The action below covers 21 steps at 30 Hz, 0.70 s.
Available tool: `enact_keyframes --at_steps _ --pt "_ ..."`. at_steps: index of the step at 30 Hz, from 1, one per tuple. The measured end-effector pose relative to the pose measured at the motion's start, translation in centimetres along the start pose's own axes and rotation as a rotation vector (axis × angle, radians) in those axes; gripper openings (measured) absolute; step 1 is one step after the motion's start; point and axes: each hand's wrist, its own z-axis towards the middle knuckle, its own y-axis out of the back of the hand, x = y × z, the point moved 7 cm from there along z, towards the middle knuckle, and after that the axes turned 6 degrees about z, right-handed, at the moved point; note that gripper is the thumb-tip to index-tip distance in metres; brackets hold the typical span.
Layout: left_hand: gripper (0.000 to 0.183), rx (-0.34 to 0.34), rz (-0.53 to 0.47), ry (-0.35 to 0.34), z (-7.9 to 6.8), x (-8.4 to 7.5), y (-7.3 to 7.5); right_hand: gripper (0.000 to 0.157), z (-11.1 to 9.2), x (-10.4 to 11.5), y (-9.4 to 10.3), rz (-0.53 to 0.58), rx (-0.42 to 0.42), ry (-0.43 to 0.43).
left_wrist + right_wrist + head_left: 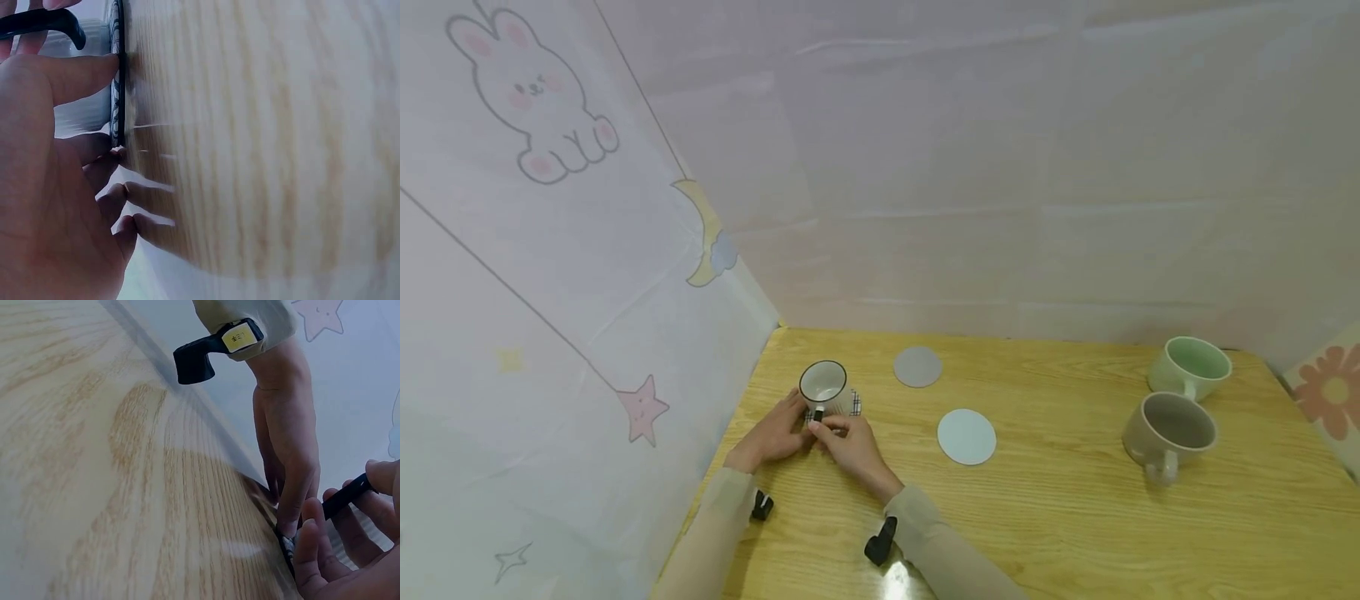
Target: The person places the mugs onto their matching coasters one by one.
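A white ribbed mug [839,403] with a dark rim and black handle [47,21] stands on a black-and-white checked coaster [856,403] at the table's left. My right hand [857,454] pinches the handle between thumb and fingers; the handle points toward me. At the coaster's near left edge, my left hand [778,433] holds its rim, with the thumb on one side and the fingers on the other. The left wrist view shows that thumb [87,75] right against the coaster's edge, the other fingertips down at the table. Mug and hands hide most of the coaster.
A grey round coaster [917,367] and a pale white one [967,437] lie right of the mug. At the far right stand a green mug [1165,371] and, in front of it, a grey-brown mug [1138,437]. Printed cloth walls [925,167] border the wooden table [1052,500] at back and left.
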Motion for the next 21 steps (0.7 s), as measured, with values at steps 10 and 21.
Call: enact_keyframes --at_steps 10,21 --pt "0.069 -0.023 0.039 0.021 0.0 -0.2 0.3 0.024 -0.3 -0.2 0.4 0.01 -0.02 -0.002" --pt "0.072 -0.074 0.079 -0.01 -0.3 -0.7 1.4 0.025 -0.5 -0.2 1.2 -0.003 -0.021 -0.031"
